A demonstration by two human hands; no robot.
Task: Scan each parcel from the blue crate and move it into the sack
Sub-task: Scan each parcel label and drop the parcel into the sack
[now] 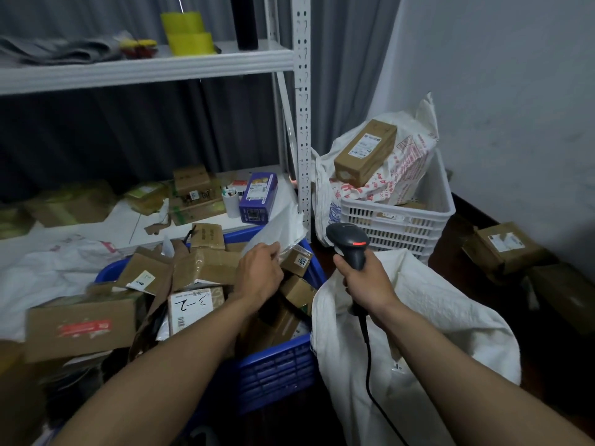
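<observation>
While we look down at the work, the white metal rack (302,91) takes up the left and back of the view. Its lower shelf (112,226) is strewn with brown cartons (190,178) and one purple box (257,197). Next in size, the white sack (434,317) slumps at lower right, its mouth open and its edge touching the right wall of the blue crate (277,365). That crate sits in front of us, heaped with cardboard parcels, among them a box labelled "3-2" (196,309). Behind the sack stands a white crate (402,226) holding a printed bag (409,169), with a long brown box (365,152) lying on top. A white plastic parcel (286,231) lies over the blue crate's far right corner. Our left hand (260,275) reaches across the heap and curls its fingers on that parcel's near edge. Our right hand (363,284) is clenched round the handle of the black scanner (347,241), head uppermost, above the sack's mouth. The scanner's cable (368,365) trails down in front of the sack.
</observation>
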